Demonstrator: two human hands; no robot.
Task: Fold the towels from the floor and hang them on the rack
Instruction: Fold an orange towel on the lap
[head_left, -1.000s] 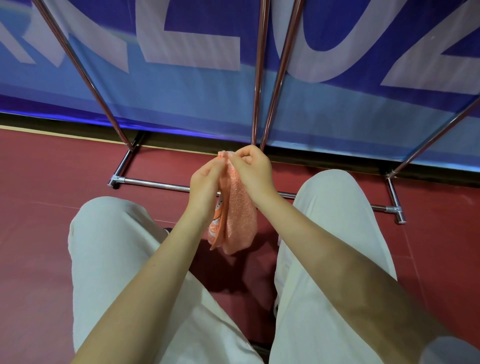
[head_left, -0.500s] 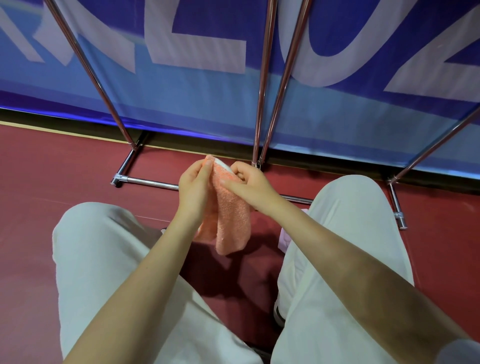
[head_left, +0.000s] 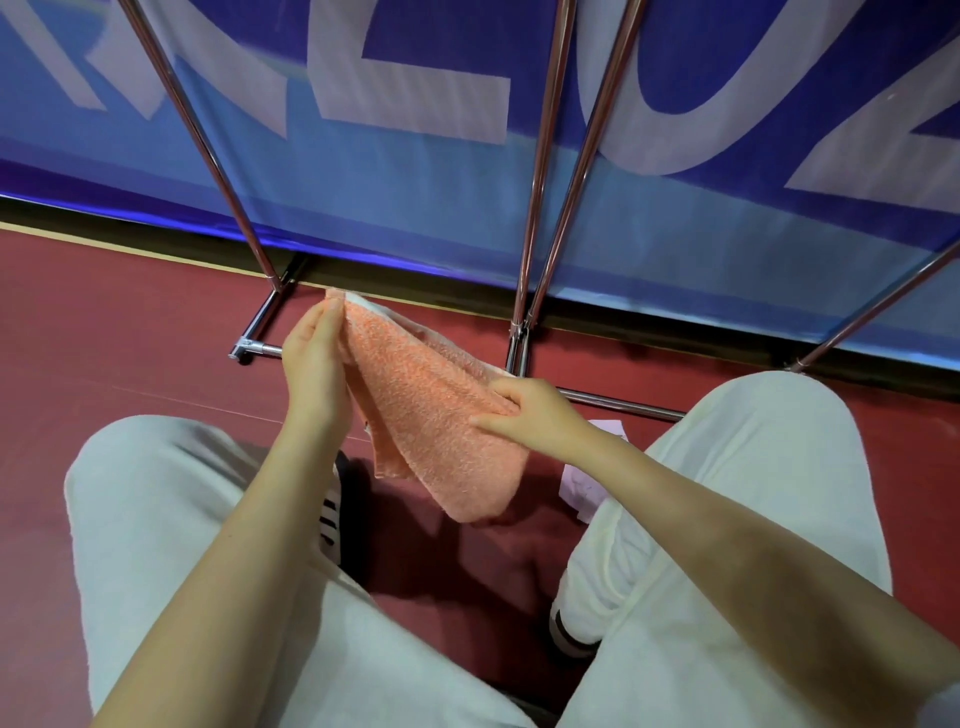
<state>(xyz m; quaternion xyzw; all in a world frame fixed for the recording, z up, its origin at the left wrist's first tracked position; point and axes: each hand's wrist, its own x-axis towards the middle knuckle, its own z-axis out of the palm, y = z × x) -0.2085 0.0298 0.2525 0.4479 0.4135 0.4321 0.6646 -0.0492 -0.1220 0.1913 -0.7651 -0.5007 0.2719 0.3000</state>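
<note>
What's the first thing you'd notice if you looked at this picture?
The orange towel in the middle, held up over the red floor between the left hand and right hand. Behind it stand the shiny metal bars of the rack, against a big blue banner with white letters.

floor (head_left: 104, 338): dark red | on it: chrome rack base (head_left: 260, 327); pale pink cloth (head_left: 587, 488); shoes (head_left: 337, 519)
</note>
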